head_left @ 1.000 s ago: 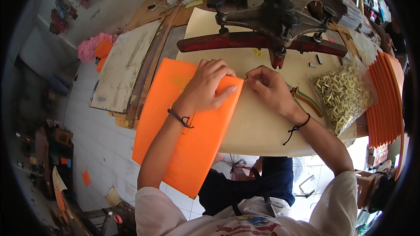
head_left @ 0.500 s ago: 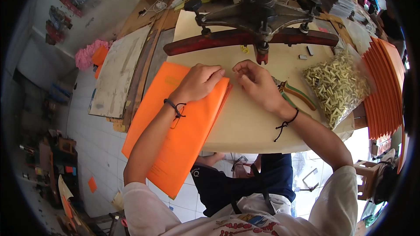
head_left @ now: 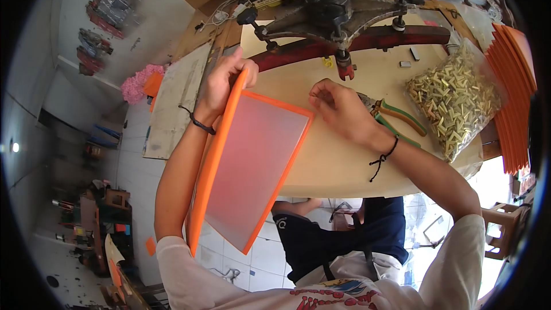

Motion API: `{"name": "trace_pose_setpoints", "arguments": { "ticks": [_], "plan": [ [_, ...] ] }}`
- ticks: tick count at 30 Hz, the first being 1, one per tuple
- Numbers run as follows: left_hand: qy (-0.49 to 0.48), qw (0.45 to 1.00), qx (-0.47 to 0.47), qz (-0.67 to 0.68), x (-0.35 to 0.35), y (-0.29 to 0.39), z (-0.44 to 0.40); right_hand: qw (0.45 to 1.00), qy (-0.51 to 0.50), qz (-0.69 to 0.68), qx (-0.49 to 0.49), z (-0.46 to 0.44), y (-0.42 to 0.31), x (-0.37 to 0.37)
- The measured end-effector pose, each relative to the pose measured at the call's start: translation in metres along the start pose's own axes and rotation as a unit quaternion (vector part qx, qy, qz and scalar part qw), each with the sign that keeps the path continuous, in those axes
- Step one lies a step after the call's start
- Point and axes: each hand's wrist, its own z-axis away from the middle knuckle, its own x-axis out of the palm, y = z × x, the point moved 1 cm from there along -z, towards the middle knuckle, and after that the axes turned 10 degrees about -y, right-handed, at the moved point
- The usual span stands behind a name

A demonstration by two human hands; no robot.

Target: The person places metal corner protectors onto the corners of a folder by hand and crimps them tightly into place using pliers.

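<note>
My left hand [head_left: 219,85] grips the upper edge of an orange plastic folder [head_left: 228,120], its fingers wrapped round the edge. The folder stands tilted up on its side, showing a translucent pale inner sheet [head_left: 258,161] with an orange border. Right of it, my right hand [head_left: 346,110] is held just over the table with thumb and fingers curled together; whatever they may hold is hidden. Beside that hand lie green-handled pliers [head_left: 402,116]. Ahead of both hands is a black press head with a red bar [head_left: 396,38].
A clear bag of small brass-coloured metal pieces [head_left: 453,103] sits on the table's right side. Two small metal pieces lie near the red bar, one a grey block [head_left: 405,64]. Stacked orange folders [head_left: 508,103] stand at far right. A board [head_left: 175,100] leans at left.
The orange folder, flat before under my left hand, is now lifted and turned on edge. My left hand has moved left and up with it; my right hand keeps nearly the same place.
</note>
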Motion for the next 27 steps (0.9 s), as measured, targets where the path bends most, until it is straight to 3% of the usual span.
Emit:
{"name": "trace_pose_setpoints", "arguments": {
  "ticks": [12, 15, 18, 21, 27],
  "plan": [
    [-0.060, 0.995, -0.031, 0.068, -0.016, 0.003, -0.001, 0.998, -0.027, 0.006, -0.049, 0.001, 0.006, -0.001],
    [-0.027, 0.988, -0.012, -0.152, 0.018, -0.005, -0.007, 0.999, -0.025, 0.018, -0.042, 0.000, 0.009, 0.001],
    [-0.070, 0.970, -0.031, -0.231, 0.045, -0.029, -0.009, 0.999, -0.029, 0.027, -0.017, 0.001, 0.000, -0.002],
    [-0.078, 0.941, -0.110, -0.311, 0.055, -0.037, -0.010, 0.999, 0.004, 0.007, -0.048, 0.000, 0.005, 0.001],
    [0.001, 0.942, -0.007, -0.336, 0.063, -0.059, -0.015, 0.999, -0.023, 0.031, -0.005, 0.002, 0.004, -0.001]
  ]
}}
